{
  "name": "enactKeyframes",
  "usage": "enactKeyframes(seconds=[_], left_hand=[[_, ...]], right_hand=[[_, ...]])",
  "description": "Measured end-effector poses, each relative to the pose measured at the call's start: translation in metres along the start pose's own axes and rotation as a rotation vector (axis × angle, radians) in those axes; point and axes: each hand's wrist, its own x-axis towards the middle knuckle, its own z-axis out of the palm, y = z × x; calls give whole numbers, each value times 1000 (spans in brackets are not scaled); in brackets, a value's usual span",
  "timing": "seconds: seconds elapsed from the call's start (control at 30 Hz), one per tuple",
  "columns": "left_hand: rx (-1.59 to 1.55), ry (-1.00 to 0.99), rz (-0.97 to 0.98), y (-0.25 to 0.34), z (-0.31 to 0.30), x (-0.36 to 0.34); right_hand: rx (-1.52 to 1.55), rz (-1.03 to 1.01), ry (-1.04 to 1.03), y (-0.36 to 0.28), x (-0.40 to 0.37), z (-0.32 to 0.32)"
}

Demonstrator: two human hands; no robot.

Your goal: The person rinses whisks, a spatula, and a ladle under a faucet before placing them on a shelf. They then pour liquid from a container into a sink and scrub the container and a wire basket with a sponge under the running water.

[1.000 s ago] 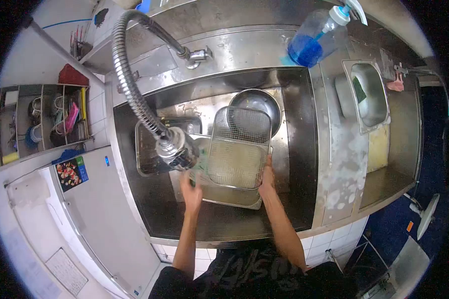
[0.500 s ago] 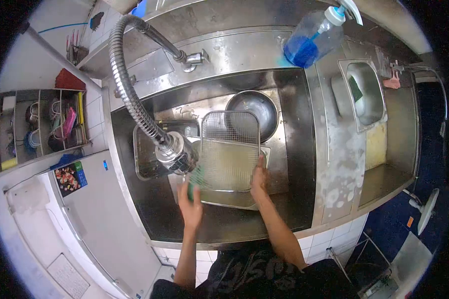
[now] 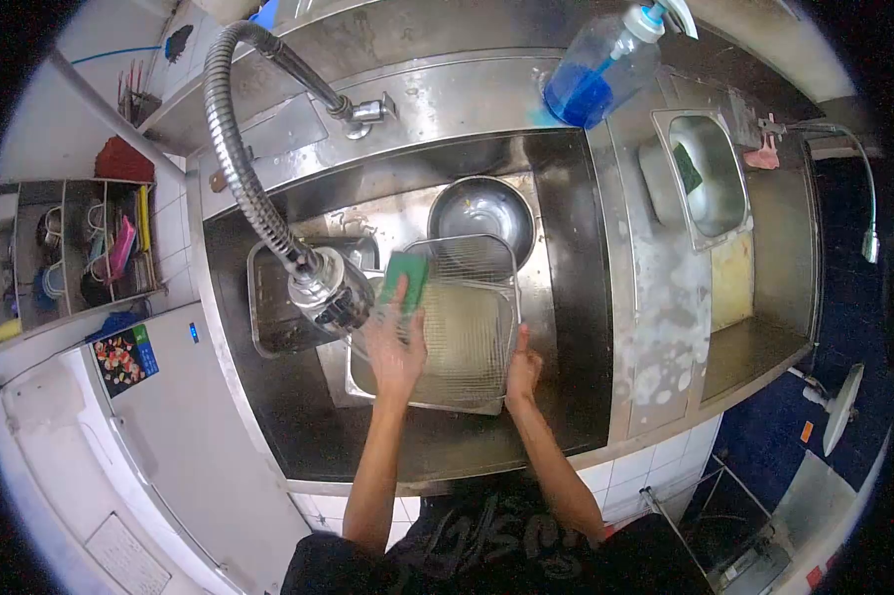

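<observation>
My left hand is closed on a green scouring pad at the left part of a wire mesh basket. The basket lies tilted over a metal tray of cloudy water in the sink. At its right edge, my right hand grips the rim, thumb pointing up. A round metal bowl sits behind the basket, partly covered by it. Just left of the pad hangs the spring faucet's spray head.
Another metal tray lies in the sink's left side. A pump bottle of blue liquid stands on the back ledge. To the right, a small metal pan holds a dark green pad. The flexible faucet hose arches over the left side.
My left hand has moved up and right, carrying the scouring pad further over the mesh. My right hand stays at the basket's right edge. The view has shifted slightly.
</observation>
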Motion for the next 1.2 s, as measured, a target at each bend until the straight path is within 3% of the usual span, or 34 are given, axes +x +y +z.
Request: enactKeyframes(seconds=[0.07, 0.17, 0.23, 0.33, 0.43, 0.53, 0.63, 0.7, 0.8, 0.9, 0.97, 1.07, 1.2], left_hand=[[-71, -3, -168, -5, 19, -4], [-46, 2, -75, -6, 5, -74], [-51, -217, -268, 8, -21, -94], [-22, 45, -32, -2, -22, -34], [79, -33, -172, 25, -15, 26], [69, -33, -169, 15, 7, -43], [67, -122, -182, 19, -18, -89], [102, -101, -111, 12, -39, -80], [27, 139, -14, 15, -34, 0], [64, -44, -141, 16, -1, 10], [59, 64, -88, 7, 21, -49], [-27, -135, -248, 27, -2, -125], [-18, -72, -66, 30, -34, -85]], right_hand=[[-41, -60, 39, 10, 11, 5], [127, -22, 52, -16, -8, -1], [147, -85, 37, -18, -6, 0], [89, -129, 31, -10, -9, -1], [57, -174, 44, -8, -13, 1], [41, -201, 69, -21, -6, 1], [-5, -192, 73, -22, -4, 3], [5, -228, 63, -15, -8, 2], [-3, -240, 33, -6, -3, 2], [44, -355, 84, 2, -6, 5], [-1, -255, 77, -22, -18, -1], [86, -179, 83, -16, -13, 4], [11, -84, -8, -20, -9, 12]])
